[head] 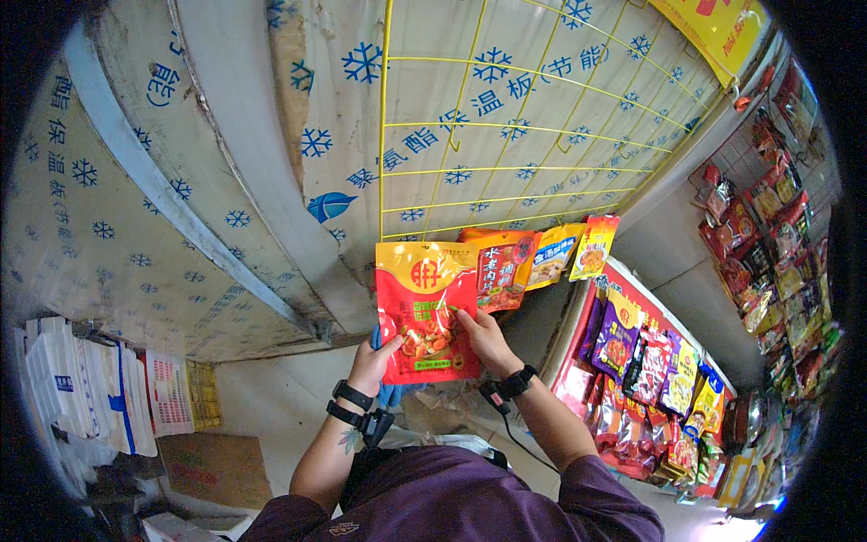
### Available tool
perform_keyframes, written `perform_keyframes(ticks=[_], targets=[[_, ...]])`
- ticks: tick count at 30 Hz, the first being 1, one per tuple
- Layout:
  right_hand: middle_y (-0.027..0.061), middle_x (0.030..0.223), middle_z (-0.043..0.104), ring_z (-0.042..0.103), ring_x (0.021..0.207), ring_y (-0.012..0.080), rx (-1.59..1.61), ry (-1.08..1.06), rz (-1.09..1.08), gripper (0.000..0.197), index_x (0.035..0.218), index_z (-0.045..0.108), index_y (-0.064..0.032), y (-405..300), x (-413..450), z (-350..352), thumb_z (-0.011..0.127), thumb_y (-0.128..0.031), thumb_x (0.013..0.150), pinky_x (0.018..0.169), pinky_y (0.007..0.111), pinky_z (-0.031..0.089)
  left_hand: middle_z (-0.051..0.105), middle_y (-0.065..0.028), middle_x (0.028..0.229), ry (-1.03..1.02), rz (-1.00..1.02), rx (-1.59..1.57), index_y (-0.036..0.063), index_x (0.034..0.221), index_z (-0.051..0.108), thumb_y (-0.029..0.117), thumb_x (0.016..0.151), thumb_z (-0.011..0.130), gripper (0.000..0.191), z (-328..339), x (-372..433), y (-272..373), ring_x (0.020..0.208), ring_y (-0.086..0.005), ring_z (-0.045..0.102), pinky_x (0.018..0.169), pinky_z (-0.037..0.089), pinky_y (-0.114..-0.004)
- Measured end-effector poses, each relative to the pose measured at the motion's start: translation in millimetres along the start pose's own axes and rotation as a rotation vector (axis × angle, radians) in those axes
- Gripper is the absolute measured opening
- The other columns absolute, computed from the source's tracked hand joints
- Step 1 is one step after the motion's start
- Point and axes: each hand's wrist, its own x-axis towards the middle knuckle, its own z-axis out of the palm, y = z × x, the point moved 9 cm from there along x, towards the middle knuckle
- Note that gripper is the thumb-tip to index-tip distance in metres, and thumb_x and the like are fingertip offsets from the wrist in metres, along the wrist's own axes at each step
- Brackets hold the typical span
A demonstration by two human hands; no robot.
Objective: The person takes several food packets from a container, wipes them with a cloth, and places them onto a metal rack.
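Observation:
A red and yellow seasoning pouch (433,328) with a food picture and printed writing is held upright before me. My left hand (367,362) grips its lower left edge, thumb on the front. At the right edge, my right hand (484,341) pinches it with the thumb across the front; the fingers behind are hidden. Something blue, perhaps a glove or cloth (393,394), shows behind and below the pouch. Just beyond the pouch, an orange-red pouch (504,264), a yellow and blue pouch (554,256) and a narrow yellow packet (595,251) line the bottom of a yellow wire grid.
The yellow wire grid (474,125) with hooks stands against a printed insulation panel (339,101). A display rack (630,298) of packets is at right, with more hanging packets (765,223) beyond. White foam boxes (88,393), plastic baskets (179,396) and flattened cardboard (213,467) lie left.

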Motion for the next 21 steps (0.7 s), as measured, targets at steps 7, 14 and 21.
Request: perform_keyframes(ticks=[7, 14, 21], targets=[[0.0029, 0.105, 0.063, 0.058, 0.089, 0.0097, -0.069, 0.006, -0.028, 0.033, 0.118, 0.056, 0.001, 33, 23, -9, 0.048, -0.025, 0.099, 0.08, 0.027, 0.047, 0.062, -0.0068, 0.119, -0.008, -0.023, 0.09, 0.0029, 0.124, 0.054, 0.009, 0.087, 0.062, 0.038, -16, -1, -8, 0.104, -0.0184, 0.061, 0.091, 0.048, -0.035], [0.0008, 0.088, 0.063, 0.056, 0.074, 0.0085, -0.186, 0.066, -0.049, 0.035, 0.11, 0.059, -0.0004, 60, 55, -30, 0.046, -0.032, 0.099, 0.063, 0.026, 0.045, 0.064, -0.0116, 0.111, 0.158, -0.088, 0.041, -0.0001, 0.12, 0.056, 0.005, 0.085, 0.063, 0.036, -75, -18, -12, 0.095, -0.0224, 0.064, 0.083, 0.052, -0.036], [0.0011, 0.07, 0.059, 0.053, 0.063, 0.0086, -0.206, 0.227, -0.196, 0.039, 0.09, 0.062, -0.0013, 61, 82, -36, 0.048, -0.037, 0.098, 0.057, 0.026, 0.043, 0.063, -0.0128, 0.112, 0.227, -0.047, 0.032, -0.0003, 0.119, 0.056, 0.004, 0.086, 0.06, 0.034, -87, -36, 1, 0.099, -0.0243, 0.063, 0.083, 0.052, -0.038]])
